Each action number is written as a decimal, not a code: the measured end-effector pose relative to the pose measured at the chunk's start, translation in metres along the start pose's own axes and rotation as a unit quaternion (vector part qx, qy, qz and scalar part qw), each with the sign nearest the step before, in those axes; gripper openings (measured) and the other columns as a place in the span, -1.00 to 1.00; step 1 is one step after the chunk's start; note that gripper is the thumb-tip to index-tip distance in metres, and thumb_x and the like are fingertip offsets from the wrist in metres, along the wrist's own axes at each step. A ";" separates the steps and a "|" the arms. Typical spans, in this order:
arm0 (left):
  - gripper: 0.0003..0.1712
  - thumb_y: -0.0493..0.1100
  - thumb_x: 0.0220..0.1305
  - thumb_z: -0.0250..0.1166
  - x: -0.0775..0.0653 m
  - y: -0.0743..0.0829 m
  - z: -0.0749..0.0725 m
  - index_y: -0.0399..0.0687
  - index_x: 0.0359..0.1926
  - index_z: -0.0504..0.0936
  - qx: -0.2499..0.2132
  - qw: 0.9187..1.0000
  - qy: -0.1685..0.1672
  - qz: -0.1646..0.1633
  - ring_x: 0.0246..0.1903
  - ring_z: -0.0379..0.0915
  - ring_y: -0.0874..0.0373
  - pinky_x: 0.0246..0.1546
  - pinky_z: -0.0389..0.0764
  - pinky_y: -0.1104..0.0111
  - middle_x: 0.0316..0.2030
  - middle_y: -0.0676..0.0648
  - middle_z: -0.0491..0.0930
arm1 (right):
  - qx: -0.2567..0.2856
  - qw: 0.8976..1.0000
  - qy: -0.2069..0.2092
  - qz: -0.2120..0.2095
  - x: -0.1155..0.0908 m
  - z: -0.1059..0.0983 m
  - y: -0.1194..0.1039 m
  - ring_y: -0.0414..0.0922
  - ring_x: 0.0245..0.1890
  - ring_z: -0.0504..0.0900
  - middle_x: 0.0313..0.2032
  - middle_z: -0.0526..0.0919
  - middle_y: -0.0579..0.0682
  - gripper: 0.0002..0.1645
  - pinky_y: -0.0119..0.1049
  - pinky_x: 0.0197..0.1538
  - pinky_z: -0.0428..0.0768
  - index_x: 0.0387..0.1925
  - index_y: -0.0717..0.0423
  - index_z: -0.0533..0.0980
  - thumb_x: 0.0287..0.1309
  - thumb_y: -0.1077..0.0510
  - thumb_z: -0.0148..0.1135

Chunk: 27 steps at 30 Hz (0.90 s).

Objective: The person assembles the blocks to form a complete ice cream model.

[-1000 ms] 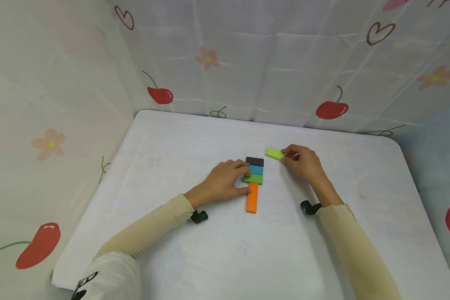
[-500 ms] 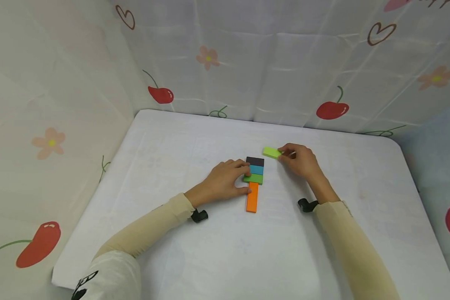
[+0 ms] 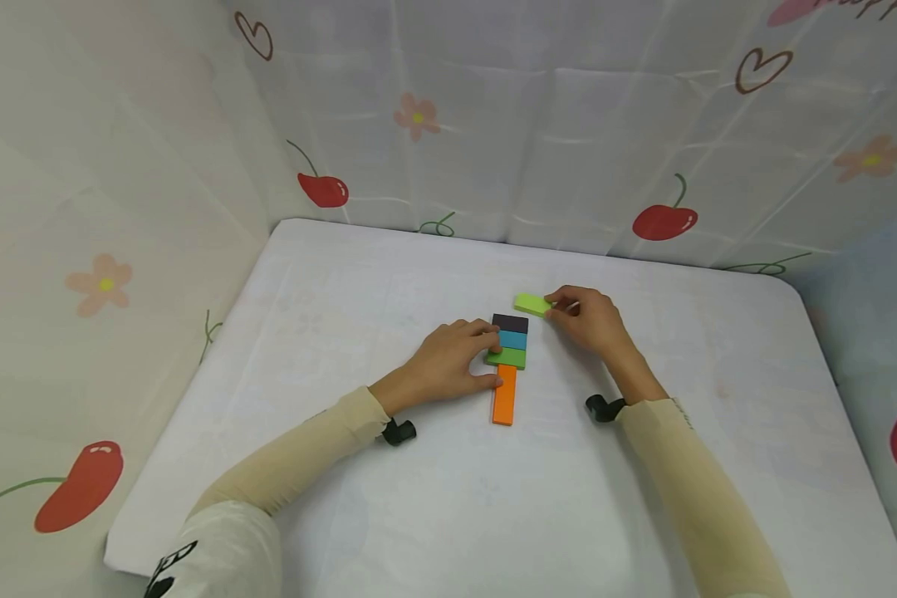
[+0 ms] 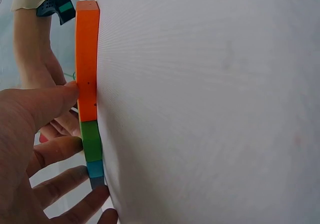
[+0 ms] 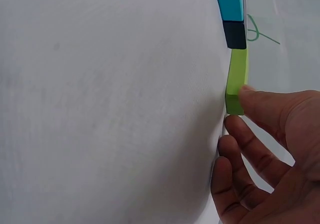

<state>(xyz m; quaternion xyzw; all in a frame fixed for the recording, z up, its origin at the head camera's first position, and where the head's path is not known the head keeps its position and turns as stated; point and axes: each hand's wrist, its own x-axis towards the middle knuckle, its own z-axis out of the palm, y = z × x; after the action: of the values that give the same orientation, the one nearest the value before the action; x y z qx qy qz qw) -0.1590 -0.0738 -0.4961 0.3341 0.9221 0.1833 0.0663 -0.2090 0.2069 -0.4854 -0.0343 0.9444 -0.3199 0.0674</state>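
Observation:
An orange block (image 3: 504,399) lies lengthwise on the table, its far end against a green block (image 3: 510,358). Beyond that, a blue block (image 3: 514,340) and a black block (image 3: 511,323) continue the row. My left hand (image 3: 445,362) rests along the row's left side, fingers spread; in the left wrist view its thumb touches the orange block and its index fingertip the green one. My right hand (image 3: 590,321) pinches the right end of a lime-green block (image 3: 531,304) between thumb and index finger, just beyond the black block.
A white cloth-covered table (image 3: 389,507) lies beneath everything. Behind it hangs a white curtain (image 3: 531,149) printed with cherries, flowers and hearts. A small black camera (image 3: 605,408) sits at the right wrist, another camera (image 3: 399,432) at the left.
My right hand has slid the lime-green block to the left, to the far side of the black block. My left hand has stayed at the row.

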 end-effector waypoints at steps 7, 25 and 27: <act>-0.53 0.34 0.34 0.45 -0.001 0.000 -0.002 0.26 0.10 0.66 0.000 1.000 0.000 0.000 0.26 0.52 0.07 0.18 0.57 0.15 0.47 0.09 0.50 | 0.011 1.000 -0.003 -0.005 0.002 0.003 -0.004 0.14 0.03 0.69 0.04 0.77 0.16 -0.63 0.07 0.19 0.65 0.22 0.02 0.69 0.47 0.07 0.37; -0.53 0.33 0.34 0.45 -0.001 0.000 -0.001 0.26 0.11 0.66 -0.003 1.000 0.006 0.003 0.24 0.53 0.07 0.15 0.57 0.16 0.47 0.08 0.51 | 0.021 1.000 -0.020 -0.012 0.007 0.006 -0.013 0.13 0.05 0.68 0.04 0.77 0.15 -0.64 0.08 0.24 0.64 0.21 0.02 0.71 0.47 0.07 0.37; -0.53 0.33 0.35 0.45 -0.001 0.000 -0.001 0.26 0.11 0.66 -0.005 1.000 0.005 0.004 0.25 0.53 0.07 0.15 0.57 0.15 0.47 0.08 0.51 | 0.020 0.999 -0.023 -0.012 0.008 0.007 -0.014 0.14 0.05 0.68 0.05 0.77 0.16 -0.64 0.08 0.25 0.65 0.21 0.03 0.71 0.47 0.08 0.37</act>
<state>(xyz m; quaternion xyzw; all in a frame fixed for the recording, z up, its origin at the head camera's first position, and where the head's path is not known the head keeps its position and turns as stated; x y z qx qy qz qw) -0.1582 -0.0749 -0.4956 0.3364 0.9203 0.1895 0.0624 -0.2158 0.1906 -0.4836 -0.0519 0.9357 -0.3384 0.0854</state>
